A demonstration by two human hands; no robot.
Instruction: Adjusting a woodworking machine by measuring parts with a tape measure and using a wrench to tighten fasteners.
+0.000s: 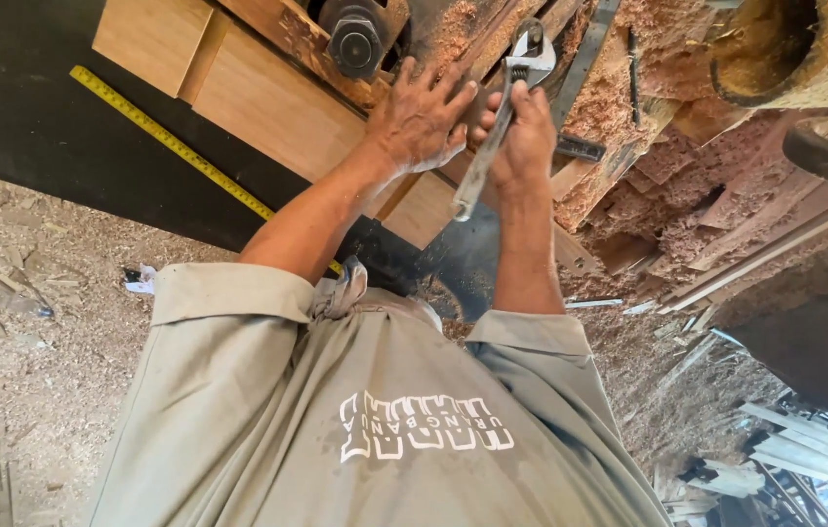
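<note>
My right hand grips a grey adjustable wrench by the middle of its handle. Its jaws point away from me toward a sawdust-covered machine. Beside it, my left hand rests flat with fingers spread on a wooden part of the machine. A round metal bolt hub sits just beyond the left hand's fingertips. Both forearms reach out from my beige short-sleeved shirt.
A yellow measuring tape lies stretched across a dark surface at the left. Heaps of sawdust and wood offcuts cover the machine and the floor at the right. Scraps litter the ground at the left.
</note>
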